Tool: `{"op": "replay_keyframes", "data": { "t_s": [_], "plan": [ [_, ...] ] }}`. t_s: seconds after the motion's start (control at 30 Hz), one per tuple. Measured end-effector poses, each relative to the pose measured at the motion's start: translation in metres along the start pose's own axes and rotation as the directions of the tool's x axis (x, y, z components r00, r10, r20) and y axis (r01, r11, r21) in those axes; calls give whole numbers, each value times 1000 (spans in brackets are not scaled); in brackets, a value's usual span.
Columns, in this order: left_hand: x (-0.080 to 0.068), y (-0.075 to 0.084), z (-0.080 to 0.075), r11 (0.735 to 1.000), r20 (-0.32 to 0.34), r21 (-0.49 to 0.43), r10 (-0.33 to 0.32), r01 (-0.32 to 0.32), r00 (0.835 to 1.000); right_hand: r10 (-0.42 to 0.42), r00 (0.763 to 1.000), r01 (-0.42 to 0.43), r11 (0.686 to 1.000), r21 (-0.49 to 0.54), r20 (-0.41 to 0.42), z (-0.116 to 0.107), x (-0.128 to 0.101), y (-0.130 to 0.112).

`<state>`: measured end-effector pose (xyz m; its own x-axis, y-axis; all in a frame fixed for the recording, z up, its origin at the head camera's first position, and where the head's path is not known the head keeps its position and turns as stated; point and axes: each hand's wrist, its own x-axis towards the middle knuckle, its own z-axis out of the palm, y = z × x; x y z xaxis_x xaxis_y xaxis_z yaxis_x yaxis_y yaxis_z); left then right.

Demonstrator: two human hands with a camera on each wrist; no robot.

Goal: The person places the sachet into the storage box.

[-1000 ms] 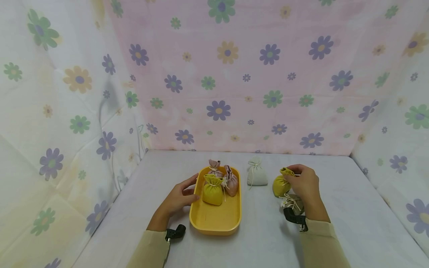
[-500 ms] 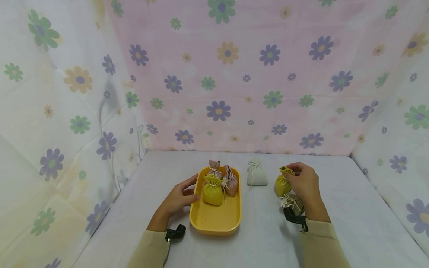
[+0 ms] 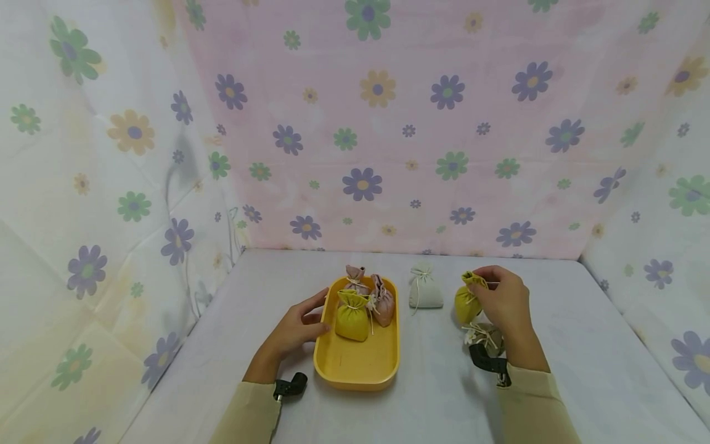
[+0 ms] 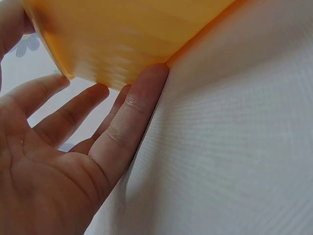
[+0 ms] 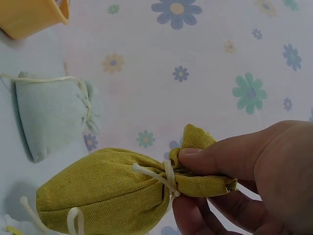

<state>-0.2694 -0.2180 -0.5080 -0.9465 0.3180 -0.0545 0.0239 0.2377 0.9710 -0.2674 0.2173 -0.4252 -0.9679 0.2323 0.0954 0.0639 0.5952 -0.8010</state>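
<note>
My right hand (image 3: 506, 299) pinches a mustard-yellow drawstring pouch (image 5: 107, 191) by its gathered neck, thumb on one side and fingers on the other. The pouch hangs upright and looks slightly raised from the table. Just in front of it lies an olive-brown pouch (image 3: 488, 339) with a small white flower, partly hidden by the wrist camera mount. My left hand (image 3: 296, 327) holds the left side of a yellow tray (image 3: 357, 370), thumb over the rim and fingers against the outer wall. Inside the tray are another yellow pouch (image 3: 352, 320) and two pink pouches (image 3: 383, 308).
A pale green drawstring pouch (image 3: 426, 293) stands on the white-covered table (image 3: 432, 382) between the tray and my right hand. Flower-printed cloth (image 3: 410, 142) encloses the table at the back and both sides.
My right hand has risen slightly, and the yellow pouch it pinches has shifted a little up and to the right. The left hand and tray stay put.
</note>
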Motion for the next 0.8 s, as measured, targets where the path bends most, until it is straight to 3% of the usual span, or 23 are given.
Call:
{"op": "replay_keyframes", "data": {
  "t_s": [0.8],
  "plan": [
    [1,-2,-1,1000,2,6,1,-1,1000,-95,990,103,992,73,-108,0,-17,-33]
  ]
}}
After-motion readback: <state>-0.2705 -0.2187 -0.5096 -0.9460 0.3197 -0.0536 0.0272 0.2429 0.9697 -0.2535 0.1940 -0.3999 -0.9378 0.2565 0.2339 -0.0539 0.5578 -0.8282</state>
